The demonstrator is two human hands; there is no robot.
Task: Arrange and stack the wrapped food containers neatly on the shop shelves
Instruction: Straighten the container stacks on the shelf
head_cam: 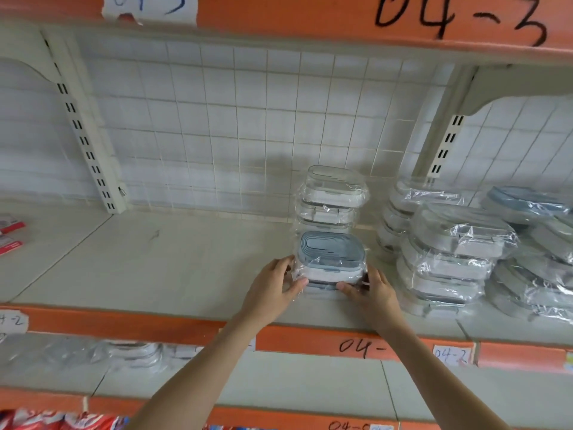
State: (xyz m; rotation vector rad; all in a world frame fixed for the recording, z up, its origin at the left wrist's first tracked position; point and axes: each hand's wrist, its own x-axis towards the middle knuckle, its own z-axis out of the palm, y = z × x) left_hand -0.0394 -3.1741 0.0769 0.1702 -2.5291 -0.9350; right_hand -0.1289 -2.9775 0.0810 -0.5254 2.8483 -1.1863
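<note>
your left hand [274,282] and right hand [373,290] clamp the blue-lid pack [330,262] from both sides, fingers curled round its lower corners. it sits near the front edge of the shelf [155,259], just ahead of the clear stack [333,197]. expect a light, stiff plastic box under loose, slippery film; the film will likely slide and crinkle, so press on the hard side walls low down, not on the wrap. the clip latches look like the weak points. the lid faces up, tilted toward you; the long axis runs left to right, parallel to the shelf edge. the side piles [449,259] lie to the right, apart from the pack.
</note>
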